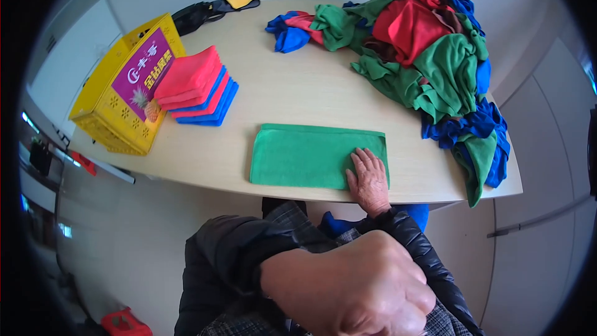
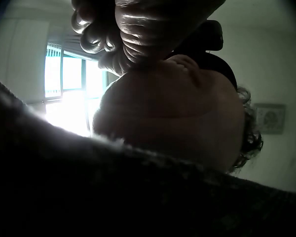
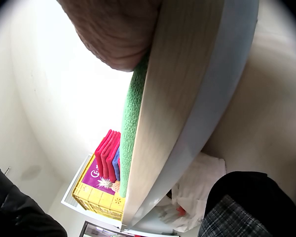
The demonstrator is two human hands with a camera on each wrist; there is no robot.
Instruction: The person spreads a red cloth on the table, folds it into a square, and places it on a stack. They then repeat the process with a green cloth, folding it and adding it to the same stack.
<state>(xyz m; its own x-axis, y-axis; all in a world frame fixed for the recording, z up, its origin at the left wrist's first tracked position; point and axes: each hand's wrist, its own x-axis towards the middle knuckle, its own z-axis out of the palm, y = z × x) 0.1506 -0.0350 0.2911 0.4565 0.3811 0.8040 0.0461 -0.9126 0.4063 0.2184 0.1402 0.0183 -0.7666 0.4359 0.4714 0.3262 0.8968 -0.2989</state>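
Observation:
A green cloth (image 1: 305, 155), folded into a flat rectangle, lies near the front edge of the table. My right hand (image 1: 371, 177) rests on its right end, fingers spread and fairly straight, palm down. In the right wrist view, the cloth (image 3: 133, 113) shows edge-on beneath the hand (image 3: 121, 29). My left hand (image 1: 373, 280) is raised close to the head camera, away from the table, with its fingers curled. The left wrist view has that hand (image 2: 148, 29) up against the face, fingers bent and no object visible in them.
A stack of folded red and blue cloths (image 1: 193, 87) stands at the left beside a yellow crate (image 1: 118, 115). Crumpled green, red and blue cloths (image 1: 429, 50) are heaped at the right, some hanging over the table (image 1: 249, 93) edge. A black bag (image 1: 193, 18) lies at the back.

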